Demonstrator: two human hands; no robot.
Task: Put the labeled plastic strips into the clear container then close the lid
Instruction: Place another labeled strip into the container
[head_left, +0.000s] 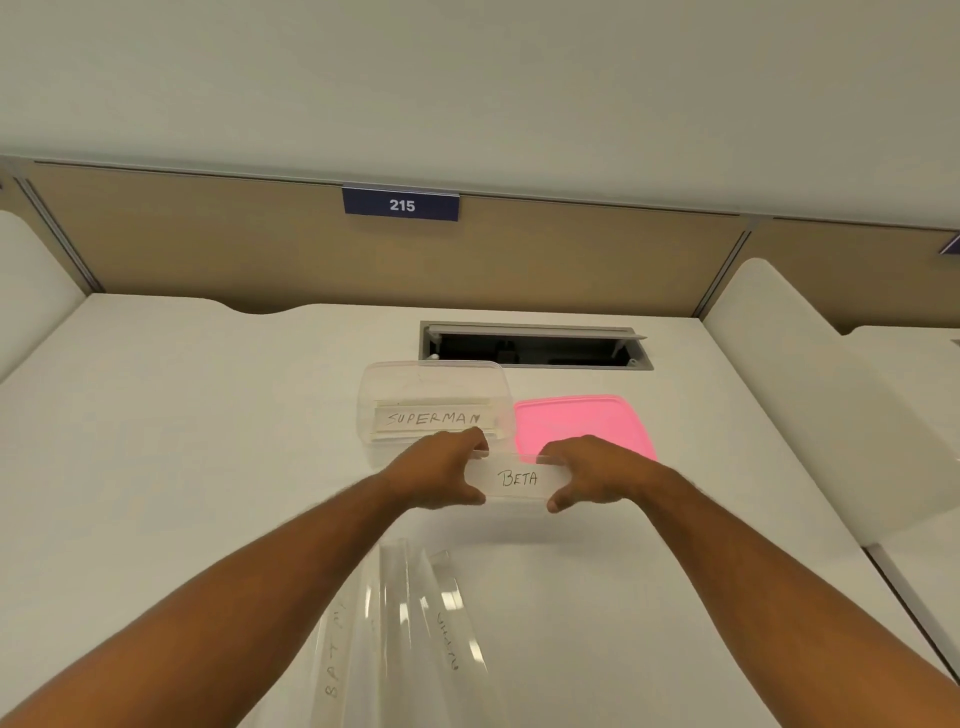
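Both hands hold one clear plastic strip labeled "BETA" (518, 479) between them, level and just above the white desk (208, 441). The left hand (441, 475) has its grip curled round the strip's left end, fingers over the far edge and thumb under the near edge. The right hand (592, 475) does the same at the right end, its grip pinching the strip between curled fingers and thumb. The handwritten label faces up and reads plainly between the two hands.

Just beyond the left hand stands the clear container (434, 400), open at the top. A strip labeled "SUPERMAN" (434, 418) already lies inside it, along the near side, and its lettering shows through the clear wall. The held strip sits just short of the container's near right corner and partly in front of the pink lid (579, 423), which lies flat on the desk just to the right of the container.

Nearer the person, between the forearms, more clear strips (410, 623) lie on the desk in a loose fan. One of them bears letters that start "BAT"; the writing on another is too blurred to read.

Behind the container, a rectangular cable opening (535, 348) in the desk stands open. On the beige partition (208, 244) at the back hangs a blue sign with the number 215 (400, 205).
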